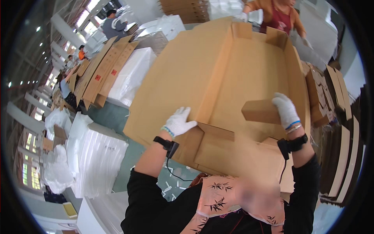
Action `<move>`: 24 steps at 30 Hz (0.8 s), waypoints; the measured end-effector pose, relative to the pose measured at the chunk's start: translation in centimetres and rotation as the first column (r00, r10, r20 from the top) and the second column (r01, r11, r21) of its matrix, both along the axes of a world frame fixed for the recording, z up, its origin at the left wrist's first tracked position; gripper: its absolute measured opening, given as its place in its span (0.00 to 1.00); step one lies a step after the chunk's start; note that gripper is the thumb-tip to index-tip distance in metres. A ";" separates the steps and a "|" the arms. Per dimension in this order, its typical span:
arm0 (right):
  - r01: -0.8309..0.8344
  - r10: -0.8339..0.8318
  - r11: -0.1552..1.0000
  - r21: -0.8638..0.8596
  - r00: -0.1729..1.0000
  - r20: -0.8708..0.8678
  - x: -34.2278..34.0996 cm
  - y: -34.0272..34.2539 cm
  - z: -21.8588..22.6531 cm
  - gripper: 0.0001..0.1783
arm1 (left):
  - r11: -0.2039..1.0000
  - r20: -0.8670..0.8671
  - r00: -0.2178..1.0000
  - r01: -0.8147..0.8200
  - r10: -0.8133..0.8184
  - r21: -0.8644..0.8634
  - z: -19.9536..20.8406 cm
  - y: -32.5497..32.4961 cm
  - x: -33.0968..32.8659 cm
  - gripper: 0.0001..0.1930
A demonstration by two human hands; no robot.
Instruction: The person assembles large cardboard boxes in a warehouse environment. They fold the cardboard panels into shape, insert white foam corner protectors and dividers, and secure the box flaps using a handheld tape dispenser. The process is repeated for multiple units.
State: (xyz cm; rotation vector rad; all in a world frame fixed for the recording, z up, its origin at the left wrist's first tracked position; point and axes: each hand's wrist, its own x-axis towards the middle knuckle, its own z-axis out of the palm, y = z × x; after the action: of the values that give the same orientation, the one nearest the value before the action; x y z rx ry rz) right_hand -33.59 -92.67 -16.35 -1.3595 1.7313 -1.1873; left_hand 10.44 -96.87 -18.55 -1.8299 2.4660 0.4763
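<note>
A large brown cardboard box (251, 74) lies partly folded in front of me, its side walls raised and a wide flat panel (171, 74) spreading to its left. My left hand (179, 122), in a white knitted glove, rests at the near left corner of the fold, fingers stretched out and thumb apart. On the right, my right hand (286, 109), also gloved, closes on a cardboard flap (260, 111) that stands out from the right wall; its fingertips are partly hidden. The near end flap (216, 130) is folded partway up.
Across the box stands a co-worker (277, 17) with gloved hands at its far corners. White foam-wrapped stacks (103, 156) are at left, near more flat cartons (105, 72). Folded cardboard (343, 156) stands upright at right. White scraps (169, 187) litter the floor.
</note>
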 end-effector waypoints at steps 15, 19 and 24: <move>-0.325 0.495 0.726 0.606 0.859 -0.132 21.4 -6.9 -3.0 0.37 | 0.979 -0.082 0.987 0.124 -0.139 -0.163 -1.2 -2.0 -2.0 0.40; -0.128 0.407 0.833 0.539 0.801 -0.439 19.0 -7.1 -4.5 0.25 | 0.981 -0.094 0.983 0.143 -0.156 -0.128 -0.9 -2.5 -2.3 0.41; -0.180 0.283 0.954 0.239 0.800 -0.529 11.8 -2.7 -1.8 0.17 | 0.984 -0.065 0.986 0.146 -0.153 -0.100 -0.8 -2.3 -1.9 0.41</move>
State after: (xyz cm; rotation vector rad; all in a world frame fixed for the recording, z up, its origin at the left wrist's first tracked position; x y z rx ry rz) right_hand -21.77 -95.41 -18.12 -1.8698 1.9196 -0.4965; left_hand 8.57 -99.20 -19.35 -1.6696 2.6929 0.4318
